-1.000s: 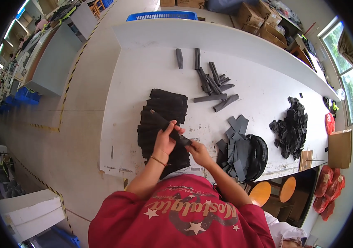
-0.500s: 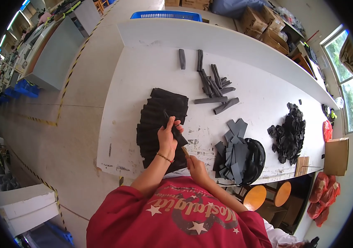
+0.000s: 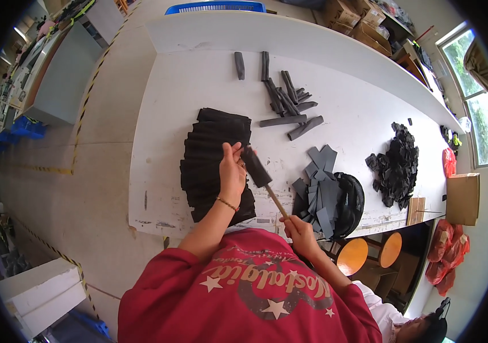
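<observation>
My right hand [image 3: 300, 228] is closed round a thin wooden stick [image 3: 278, 201], held at a slant over the table's near edge. A black fabric tube [image 3: 258, 168] sits on the stick's far end. Beside the tube's upper end is my left hand [image 3: 232, 168], its fingers loosely apart with nothing plainly gripped; some are partly hidden. Beneath it a stack of black fabric pieces [image 3: 212, 143] lies in overlapping rows on the white table [image 3: 167, 114].
Several dark grey tubes [image 3: 282, 120] lie farther back. To the right are grey flat strips [image 3: 326, 194], a black mesh bundle [image 3: 349, 206] and a heap of small black pieces [image 3: 401, 166]. Stools [image 3: 352, 256] stand below the near edge; another person [image 3: 421, 326] shows at lower right.
My right hand has moved right, carrying the stick and black tube away from the stack. My left hand's fingers have loosened from the tube. The whole view has shifted slightly.
</observation>
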A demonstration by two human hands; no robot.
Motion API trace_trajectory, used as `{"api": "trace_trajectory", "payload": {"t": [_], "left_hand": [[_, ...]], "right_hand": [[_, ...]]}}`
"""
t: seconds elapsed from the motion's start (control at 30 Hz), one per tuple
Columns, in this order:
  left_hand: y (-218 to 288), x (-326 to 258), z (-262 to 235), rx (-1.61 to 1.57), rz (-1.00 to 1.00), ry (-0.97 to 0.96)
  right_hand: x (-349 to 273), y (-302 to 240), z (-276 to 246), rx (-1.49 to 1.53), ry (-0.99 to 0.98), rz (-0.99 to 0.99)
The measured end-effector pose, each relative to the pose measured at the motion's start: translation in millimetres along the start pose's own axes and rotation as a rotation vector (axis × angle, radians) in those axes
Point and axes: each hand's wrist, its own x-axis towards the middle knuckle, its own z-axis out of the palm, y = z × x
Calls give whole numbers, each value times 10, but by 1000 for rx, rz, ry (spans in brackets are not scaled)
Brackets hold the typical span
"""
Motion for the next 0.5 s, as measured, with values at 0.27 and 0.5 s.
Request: {"api": "trace_trajectory", "payload": {"t": [0.27, 0.5], "left_hand": [[156, -43, -35, 141, 5, 69], [386, 315, -150, -203, -75, 190]], "right_hand": [[-71, 6, 244, 40, -63, 17], [-204, -95, -433, -198, 8, -61]]}}
